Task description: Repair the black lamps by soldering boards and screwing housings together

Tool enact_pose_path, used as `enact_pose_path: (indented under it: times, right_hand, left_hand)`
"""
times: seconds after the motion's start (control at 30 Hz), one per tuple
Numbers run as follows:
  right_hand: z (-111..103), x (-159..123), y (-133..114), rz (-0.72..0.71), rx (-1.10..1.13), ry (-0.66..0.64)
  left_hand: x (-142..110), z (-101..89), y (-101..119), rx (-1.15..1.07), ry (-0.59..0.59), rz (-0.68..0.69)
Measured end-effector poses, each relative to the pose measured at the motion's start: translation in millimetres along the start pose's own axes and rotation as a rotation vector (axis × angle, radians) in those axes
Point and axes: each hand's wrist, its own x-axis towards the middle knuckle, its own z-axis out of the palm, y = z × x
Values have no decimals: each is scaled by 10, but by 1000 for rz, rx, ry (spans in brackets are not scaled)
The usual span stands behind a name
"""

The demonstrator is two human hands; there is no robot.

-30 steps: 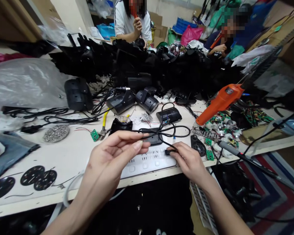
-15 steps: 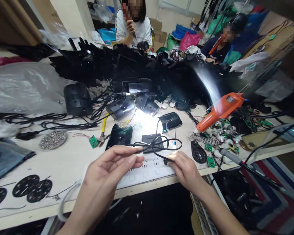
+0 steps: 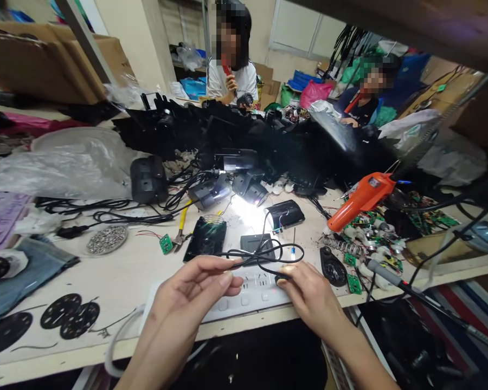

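Note:
A looped black cable (image 3: 282, 252) hangs between my hands over a white power strip (image 3: 252, 290). My left hand (image 3: 203, 284) is closed, pinching the cable's bundled loops between thumb and fingers. My right hand (image 3: 305, 284) is closed on the cable near a small black end piece, which its fingers partly cover. Behind the cable lies a dark grey rectangular part (image 3: 256, 244). To its left is a glossy black housing (image 3: 205, 238); a second black housing (image 3: 285, 212) with thin wires sits farther back.
An orange electric screwdriver (image 3: 361, 200) hangs at right above green circuit boards. A soldering iron (image 3: 390, 273) projects at the right edge. Yellow-handled pliers (image 3: 182, 227) and a dish of screws (image 3: 107, 239) lie left. Two people work across the black pile (image 3: 244, 124).
The camera view has shifted, so the bench appears slightly lower and to the right. My hands keep the same hold on the cable. The orange screwdriver has swung slightly.

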Motion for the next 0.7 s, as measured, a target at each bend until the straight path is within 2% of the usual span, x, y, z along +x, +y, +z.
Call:
enact_pose_path:
  times: [0.7]
  right_hand:
    - [37, -4, -32, 94, -36, -73]
  left_hand:
    - [52, -22, -38, 30, 55, -8]
